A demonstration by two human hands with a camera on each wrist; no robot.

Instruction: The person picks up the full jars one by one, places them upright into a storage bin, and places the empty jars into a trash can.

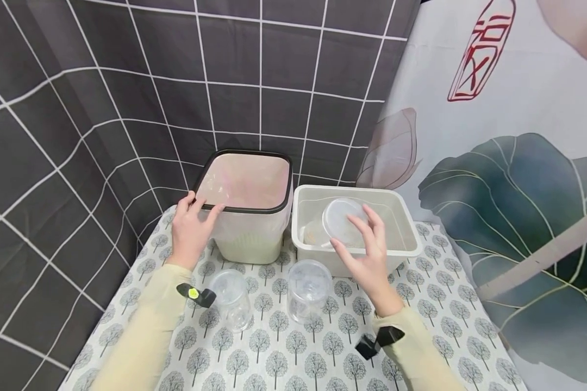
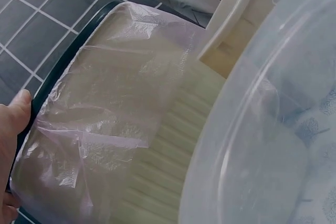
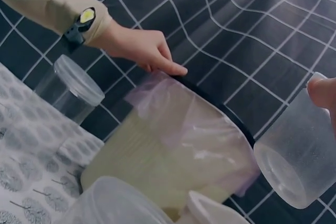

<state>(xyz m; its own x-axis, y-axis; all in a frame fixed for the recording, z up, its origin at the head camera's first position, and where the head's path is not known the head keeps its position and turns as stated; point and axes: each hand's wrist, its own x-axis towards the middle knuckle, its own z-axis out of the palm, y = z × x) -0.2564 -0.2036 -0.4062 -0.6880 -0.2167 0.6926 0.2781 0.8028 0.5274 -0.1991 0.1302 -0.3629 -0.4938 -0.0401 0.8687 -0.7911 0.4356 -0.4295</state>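
Left hand [image 1: 189,231] grips dark rim of bag-lined bin [image 1: 244,209]. Right hand [image 1: 367,255] pinches clear plastic jar [image 1: 343,221] over white tub [image 1: 406,228], fingers curled round it.

2 clear lidded jars [image 1: 231,300] [image 1: 308,289] stand upright on a tablecloth [image 1: 298,347] printed with grey trees, just in front of the 2 bins. Behind: a dark tiled backdrop [image 1: 127,81] with white grid lines. Right side: a curtain [image 1: 518,163] bearing large green leaves and a red seal mark
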